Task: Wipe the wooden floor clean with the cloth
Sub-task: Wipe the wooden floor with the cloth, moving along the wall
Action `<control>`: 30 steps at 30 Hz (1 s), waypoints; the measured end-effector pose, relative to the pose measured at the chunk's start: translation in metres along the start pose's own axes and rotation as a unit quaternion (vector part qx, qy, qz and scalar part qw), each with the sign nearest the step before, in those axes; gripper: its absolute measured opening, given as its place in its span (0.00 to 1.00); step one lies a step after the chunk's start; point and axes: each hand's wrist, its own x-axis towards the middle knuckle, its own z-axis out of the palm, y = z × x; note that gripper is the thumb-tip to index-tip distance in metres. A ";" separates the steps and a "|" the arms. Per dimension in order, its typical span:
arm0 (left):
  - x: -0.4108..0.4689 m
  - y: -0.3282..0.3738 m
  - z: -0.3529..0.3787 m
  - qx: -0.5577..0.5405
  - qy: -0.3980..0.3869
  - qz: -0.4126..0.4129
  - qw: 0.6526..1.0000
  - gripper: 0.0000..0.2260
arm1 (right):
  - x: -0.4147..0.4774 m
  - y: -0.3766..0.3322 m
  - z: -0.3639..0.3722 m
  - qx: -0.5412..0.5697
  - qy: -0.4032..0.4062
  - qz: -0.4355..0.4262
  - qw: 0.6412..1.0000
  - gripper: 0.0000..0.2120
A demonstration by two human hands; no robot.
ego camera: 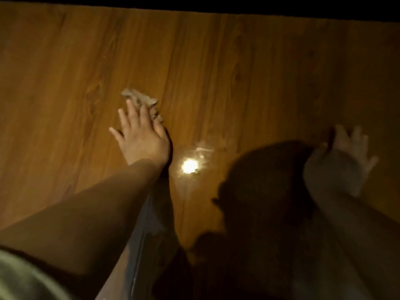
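The cloth (141, 98) lies bunched under the straight fingertips of the left hand (142, 137), reaching just ahead. The right hand (344, 156), well apart, rests spread and empty on the wooden floor (216, 61).

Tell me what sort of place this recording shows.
Probably a dim indoor room, seen at floor level: wood-grain floor planks fill the view, a light's glare reflects off their glossy surface, and the left hand presses a cloth to them. Which room, I cannot tell.

Dim, warm light. The wooden floor (216, 61) is showing brown planks, grain running away from the camera. A bright glare spot (189, 166) is reflecting off the boards near centre. A dark shadow (259, 191) is falling across the lower right. A black band (194, 2) is running along the top edge.
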 end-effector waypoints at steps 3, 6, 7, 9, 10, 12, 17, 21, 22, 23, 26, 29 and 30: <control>-0.024 0.070 0.020 -0.009 0.007 0.119 0.993 0.25 | -0.001 0.021 0.005 -0.007 0.007 0.034 0.999 0.27; -0.067 0.144 0.041 -0.002 -0.005 0.234 0.972 0.26 | -0.001 0.020 0.007 -0.008 0.016 0.025 1.000 0.27; -0.080 0.161 0.045 0.003 -0.014 0.284 0.959 0.25 | 0.000 0.021 0.007 -0.009 0.015 0.027 0.999 0.27; -0.091 0.179 0.045 -0.024 -0.052 0.353 0.934 0.24 | 0.002 0.021 0.006 -0.009 0.001 0.041 0.999 0.27; -0.089 0.182 0.044 -0.041 -0.066 0.369 0.926 0.24 | 0.002 0.020 0.006 -0.015 -0.007 0.045 0.999 0.27; -0.084 0.174 0.041 -0.042 -0.081 0.395 0.914 0.24 | -0.001 0.017 0.005 -0.028 -0.023 0.043 0.998 0.26; -0.079 0.175 0.033 0.060 -0.106 0.421 0.899 0.26 | 0.002 0.018 0.001 -0.035 -0.055 0.050 0.997 0.26; -0.070 0.190 0.038 0.091 -0.096 0.439 0.889 0.27 | 0.004 0.017 0.000 -0.028 -0.062 0.047 0.997 0.26; -0.066 0.193 0.039 0.081 -0.092 0.439 0.890 0.26 | 0.003 0.017 0.000 -0.024 -0.062 0.043 0.997 0.26; -0.066 0.194 0.038 0.069 -0.088 0.432 0.895 0.26 | 0.003 0.017 -0.001 -0.019 -0.061 0.036 0.997 0.25; -0.068 0.185 0.034 0.043 -0.082 0.382 0.919 0.26 | 0.001 0.018 -0.005 0.007 -0.044 0.022 0.999 0.25; -0.048 0.144 0.026 0.039 -0.055 0.256 0.964 0.25 | -0.001 0.016 -0.009 0.013 -0.044 0.018 0.999 0.25; -0.040 0.123 0.022 0.050 -0.042 0.206 0.976 0.26 | -0.001 0.016 -0.011 0.018 -0.046 0.017 0.999 0.25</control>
